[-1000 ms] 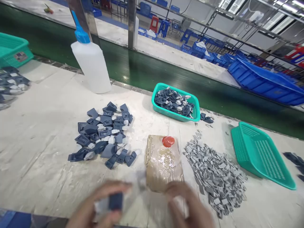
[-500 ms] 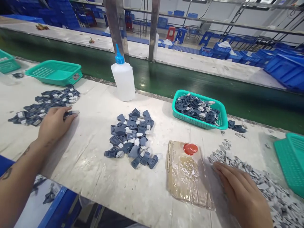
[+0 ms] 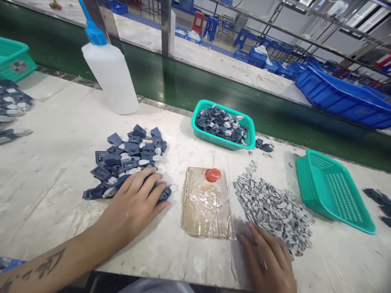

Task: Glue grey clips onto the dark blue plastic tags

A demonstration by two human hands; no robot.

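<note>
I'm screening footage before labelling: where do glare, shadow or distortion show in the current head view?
Head view: glare streaks the glossy brown pad; head view: a soft shadow lies beside the right hand; head view, upper left: the white bottle leans and looks stretched, probably lens distortion.

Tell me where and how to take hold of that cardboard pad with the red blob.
The cardboard pad is probably best pinched at its near edge, coming from the person's side: it lies flat with that edge toward the person, and the red blob sits near the far edge.
</note>
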